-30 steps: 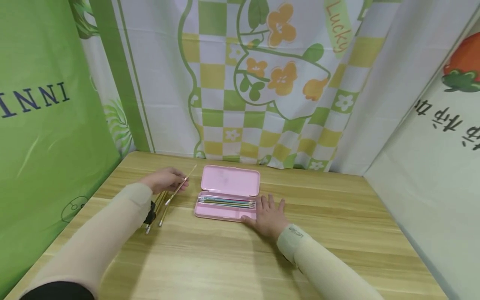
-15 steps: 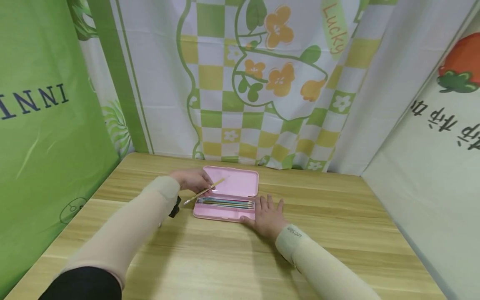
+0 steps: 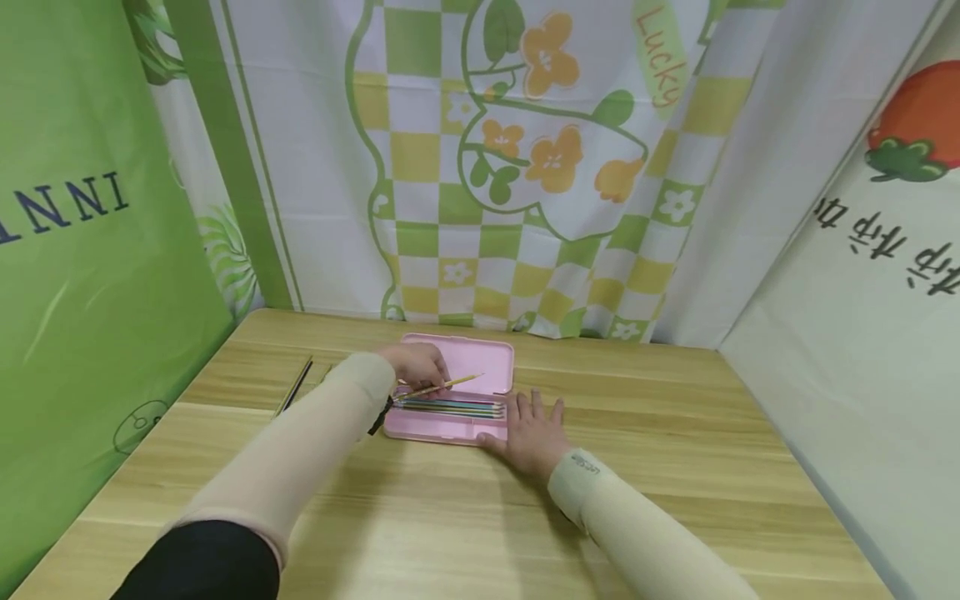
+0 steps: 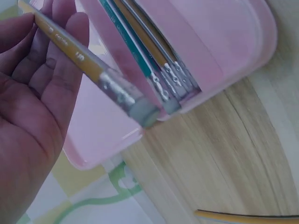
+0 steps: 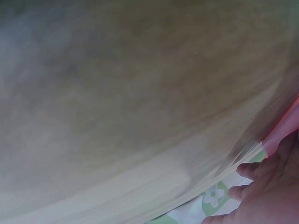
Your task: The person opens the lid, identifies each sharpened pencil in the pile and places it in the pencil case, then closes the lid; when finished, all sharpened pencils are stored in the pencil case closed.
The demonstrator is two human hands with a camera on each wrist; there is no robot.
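My left hand (image 3: 420,367) pinches a yellow pencil (image 4: 70,49) with an eraser end, holding it over the open pink pencil case (image 3: 427,428). In the left wrist view the eraser end points toward the near corner of the case. Several pencils (image 3: 450,407) lie side by side in the case, one of them teal (image 4: 128,39), their eraser ends to the left and points to the right. My right hand (image 3: 534,435) rests spread at the right end of the case, thumb along its front corner. The raised lid (image 3: 483,358) lies back behind the case.
More pencils (image 3: 296,385) lie on the wooden table (image 3: 450,517) to the left, partly hidden by my left sleeve. A checkered curtain (image 3: 480,242) hangs behind the table's far edge, with a green cloth (image 3: 82,317) at the left.
My left hand has carried the pencil from the loose pencils at the left rightward to above the case, its tip swinging to the right. The right hand has stayed in place.
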